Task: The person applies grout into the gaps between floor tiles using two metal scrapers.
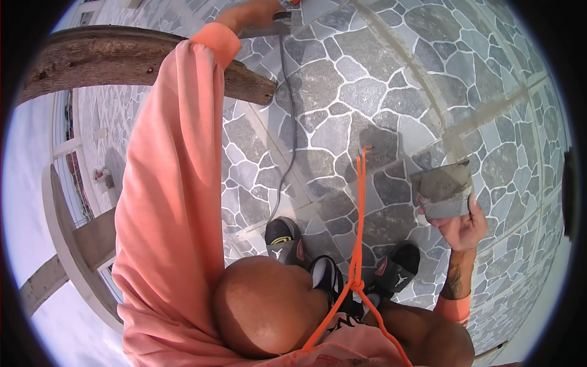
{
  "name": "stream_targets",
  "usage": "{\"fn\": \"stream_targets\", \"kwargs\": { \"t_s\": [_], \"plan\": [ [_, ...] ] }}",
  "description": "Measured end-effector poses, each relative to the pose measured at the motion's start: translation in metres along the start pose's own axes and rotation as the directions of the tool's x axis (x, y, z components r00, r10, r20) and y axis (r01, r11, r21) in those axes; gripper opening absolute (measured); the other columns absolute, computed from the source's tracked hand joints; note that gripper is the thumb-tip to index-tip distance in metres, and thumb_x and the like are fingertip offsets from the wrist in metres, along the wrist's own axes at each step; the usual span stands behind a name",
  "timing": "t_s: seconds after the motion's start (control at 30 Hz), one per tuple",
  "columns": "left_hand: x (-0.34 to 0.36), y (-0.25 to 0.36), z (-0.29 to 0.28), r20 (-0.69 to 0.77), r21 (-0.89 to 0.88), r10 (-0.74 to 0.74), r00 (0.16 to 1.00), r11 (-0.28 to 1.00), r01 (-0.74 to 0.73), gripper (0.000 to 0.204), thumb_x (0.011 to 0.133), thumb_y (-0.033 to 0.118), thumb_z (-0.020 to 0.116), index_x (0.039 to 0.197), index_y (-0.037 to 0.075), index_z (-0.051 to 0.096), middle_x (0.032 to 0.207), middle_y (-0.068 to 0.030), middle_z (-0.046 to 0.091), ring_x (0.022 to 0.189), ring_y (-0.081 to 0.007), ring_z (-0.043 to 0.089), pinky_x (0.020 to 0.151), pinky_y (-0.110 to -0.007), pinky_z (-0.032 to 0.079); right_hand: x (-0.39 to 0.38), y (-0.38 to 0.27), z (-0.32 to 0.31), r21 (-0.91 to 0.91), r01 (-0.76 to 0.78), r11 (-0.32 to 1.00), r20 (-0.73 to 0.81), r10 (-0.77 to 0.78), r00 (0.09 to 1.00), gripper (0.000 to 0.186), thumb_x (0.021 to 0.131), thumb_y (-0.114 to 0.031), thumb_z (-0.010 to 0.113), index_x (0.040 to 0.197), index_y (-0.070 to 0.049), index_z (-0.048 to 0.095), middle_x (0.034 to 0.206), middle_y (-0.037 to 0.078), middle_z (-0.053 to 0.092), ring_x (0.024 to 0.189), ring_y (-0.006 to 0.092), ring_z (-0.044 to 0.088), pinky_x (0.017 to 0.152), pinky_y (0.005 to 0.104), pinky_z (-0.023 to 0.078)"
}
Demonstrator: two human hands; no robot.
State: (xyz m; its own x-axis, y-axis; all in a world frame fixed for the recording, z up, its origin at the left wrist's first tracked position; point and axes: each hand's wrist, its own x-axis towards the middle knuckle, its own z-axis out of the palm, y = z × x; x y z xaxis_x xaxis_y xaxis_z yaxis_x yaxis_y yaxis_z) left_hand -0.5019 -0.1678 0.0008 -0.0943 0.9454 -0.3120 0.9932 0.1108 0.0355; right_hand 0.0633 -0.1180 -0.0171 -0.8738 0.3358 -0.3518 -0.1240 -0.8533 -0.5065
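Note:
At the top of the view, my left hand (pixel 260 13) reaches out, closed around something dark (pixel 281 23) that I cannot clearly make out, with a grey cord (pixel 292 134) trailing from near it down toward my feet. My right hand (pixel 461 226), at the right, grips a square grey slab (pixel 443 186) with a darker, rough patch on its face, held above the floor. An orange drawstring (pixel 361 232) hangs between my knees.
A weathered wooden beam (pixel 110 61) runs under my left arm. Curved concrete pieces (pixel 58 214) stand at the left. My slippered feet (pixel 400 269) rest on grey stone-patterned flooring (pixel 370 92) crossed by straight joints.

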Motion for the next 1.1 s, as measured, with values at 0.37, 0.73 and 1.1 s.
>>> {"fn": "stream_targets", "kwargs": {
  "t_s": [0.37,0.73,1.1],
  "plan": [
    [-0.015,0.027,-0.019,-0.034,-0.081,-0.132,0.991,0.988,0.129,0.039,0.082,0.024,0.068,0.113,0.001,0.063,0.097,-0.0150,0.068,0.092,-0.0288,0.065,0.081,-0.037,0.050,-0.005,0.001,0.010,-0.001,-0.031,1.000,-0.141,0.030,0.990,0.066,0.097,-0.045,0.036,0.144,0.001,0.033,0.131,0.030,0.050,0.107,0.0508,0.055,0.079,0.0495,0.045],
    [-0.090,0.158,0.019,0.174,-0.947,-0.446,0.878,0.169,0.274,0.078,0.084,0.019,0.061,0.142,-0.018,0.025,0.116,-0.0193,0.059,0.100,-0.0198,0.060,0.088,-0.025,0.045,0.032,-0.023,0.022,0.071,0.041,0.997,0.143,-0.051,0.988,0.061,0.097,-0.035,0.042,0.142,0.005,0.032,0.135,0.025,0.049,0.116,0.0416,0.053,0.090,0.0460,0.044],
    [-0.151,0.258,0.040,0.173,-0.789,-0.439,0.882,-0.598,-0.143,0.052,0.100,0.012,0.047,0.144,-0.007,0.026,0.125,-0.0137,0.054,0.105,-0.0184,0.061,0.087,-0.034,0.055,0.034,-0.017,0.096,-0.412,0.145,0.900,0.246,-0.044,0.968,0.081,0.089,-0.040,0.058,0.144,0.011,0.026,0.138,0.027,0.042,0.128,0.0356,0.046,0.102,0.0434,0.038]
  ]
}}
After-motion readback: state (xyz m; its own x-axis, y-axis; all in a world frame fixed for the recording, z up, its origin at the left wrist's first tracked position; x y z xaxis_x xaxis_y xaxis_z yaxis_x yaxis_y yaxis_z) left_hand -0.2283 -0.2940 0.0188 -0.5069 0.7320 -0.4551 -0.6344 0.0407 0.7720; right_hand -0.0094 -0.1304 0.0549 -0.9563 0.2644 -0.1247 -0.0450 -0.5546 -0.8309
